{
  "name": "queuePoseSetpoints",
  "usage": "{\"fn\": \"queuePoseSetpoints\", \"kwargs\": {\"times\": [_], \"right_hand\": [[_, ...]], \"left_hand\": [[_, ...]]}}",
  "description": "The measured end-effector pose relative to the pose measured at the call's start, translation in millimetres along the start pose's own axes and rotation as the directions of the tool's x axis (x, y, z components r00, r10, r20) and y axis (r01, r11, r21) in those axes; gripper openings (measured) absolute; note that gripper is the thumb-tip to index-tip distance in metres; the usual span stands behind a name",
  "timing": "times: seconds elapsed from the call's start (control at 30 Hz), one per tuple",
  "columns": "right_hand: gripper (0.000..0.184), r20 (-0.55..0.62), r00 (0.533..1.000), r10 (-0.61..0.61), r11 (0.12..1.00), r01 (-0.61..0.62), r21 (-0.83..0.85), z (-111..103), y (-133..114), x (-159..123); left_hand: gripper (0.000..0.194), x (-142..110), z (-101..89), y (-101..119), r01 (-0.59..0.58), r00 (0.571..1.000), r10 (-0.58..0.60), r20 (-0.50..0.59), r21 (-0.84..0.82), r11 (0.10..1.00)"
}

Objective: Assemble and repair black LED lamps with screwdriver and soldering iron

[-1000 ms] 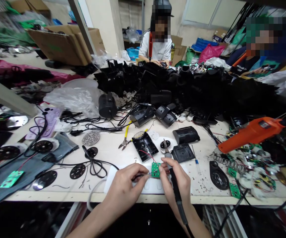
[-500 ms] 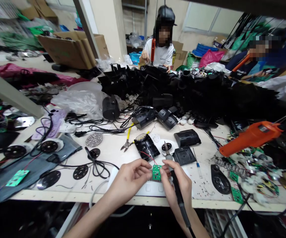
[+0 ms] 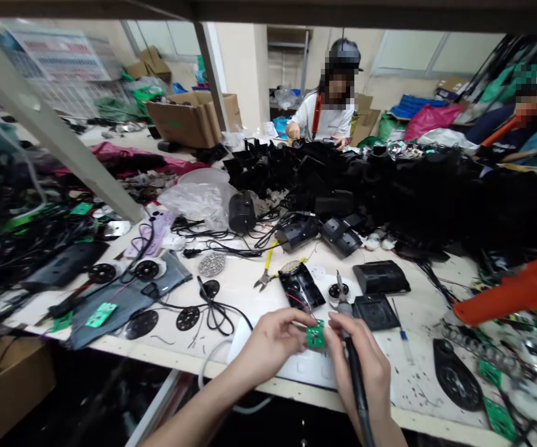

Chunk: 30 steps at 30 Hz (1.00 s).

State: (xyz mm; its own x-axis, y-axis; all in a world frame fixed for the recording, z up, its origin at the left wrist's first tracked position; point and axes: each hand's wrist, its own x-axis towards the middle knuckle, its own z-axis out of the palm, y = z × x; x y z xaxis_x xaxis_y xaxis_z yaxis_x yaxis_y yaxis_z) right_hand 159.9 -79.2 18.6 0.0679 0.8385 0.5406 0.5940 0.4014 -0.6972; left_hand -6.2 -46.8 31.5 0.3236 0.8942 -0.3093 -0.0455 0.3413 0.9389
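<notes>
A small green circuit board [image 3: 315, 337] is pinched at its left edge between the thumb and fingers of my left hand [image 3: 268, 347]. A red wire runs from it toward an open black housing half [image 3: 303, 287] just beyond. My right hand [image 3: 368, 366] is closed around a soldering iron [image 3: 354, 372], its tip pointing away from me over a round black-and-white part [image 3: 332, 293]. The right thumb and forefinger are also at the board's right edge. Under the hands lies a white plate-like object [image 3: 291, 369], partly hidden.
Yellow-handled cutters [image 3: 266, 273] and a perforated metal disc [image 3: 212, 265] lie left of the housing. A blue-handled screwdriver [image 3: 405, 338] and an orange power tool [image 3: 505, 292] are at right. A heap of black housings [image 3: 389, 180] stretches behind; a co-worker [image 3: 328, 112] sits beyond it.
My view has turned left, so the scene sits farther right and slightly lower. Both hands keep hold of the circuit board and soldering iron with little change in pose.
</notes>
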Motion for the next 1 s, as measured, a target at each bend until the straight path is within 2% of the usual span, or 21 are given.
{"fn": "queuePoseSetpoints", "kwargs": {"times": [0.1, 0.2, 0.3, 0.43, 0.6, 0.77, 1.0], "right_hand": [[0.023, -0.006, 1.0, 0.009, 1.0, -0.009, 0.021, -12, -2, 2], [0.031, -0.029, 0.997, 0.072, 0.996, -0.07, 0.058, -30, -3, -3], [0.04, -0.039, 0.996, 0.084, 0.996, -0.082, 0.045, -49, -6, -11], [0.03, -0.025, 0.995, 0.097, 0.995, -0.097, 0.01, -62, -17, -22], [0.022, -0.028, 0.985, 0.17, 0.985, -0.17, -0.015, -62, -27, -36], [0.02, -0.07, 0.974, 0.217, 0.974, -0.22, -0.047, -63, -22, -46], [0.022, -0.04, 0.982, 0.187, 0.982, -0.187, 0.016, -55, -24, -40]], "left_hand": [[0.035, 4, -0.7, 0, 0.001, 0.998, 0.006, -0.058, 0.121, 0.993], [0.038, 5, -0.9, 0, 0.008, 0.999, 0.003, -0.048, 0.23, 0.973], [0.039, 5, -0.5, 1, 0.029, 0.998, -0.014, -0.057, 0.276, 0.961], [0.04, 4, 0.7, 1, 0.041, 0.997, -0.019, -0.075, 0.306, 0.951], [0.04, 2, -0.2, 2, 0.033, 0.996, -0.004, -0.087, 0.333, 0.942], [0.038, 0, -9.8, 12, 0.015, 0.994, 0.017, -0.105, 0.299, 0.954], [0.039, -1, -18.2, 29, -0.005, 0.994, 0.033, -0.101, 0.264, 0.964]]}}
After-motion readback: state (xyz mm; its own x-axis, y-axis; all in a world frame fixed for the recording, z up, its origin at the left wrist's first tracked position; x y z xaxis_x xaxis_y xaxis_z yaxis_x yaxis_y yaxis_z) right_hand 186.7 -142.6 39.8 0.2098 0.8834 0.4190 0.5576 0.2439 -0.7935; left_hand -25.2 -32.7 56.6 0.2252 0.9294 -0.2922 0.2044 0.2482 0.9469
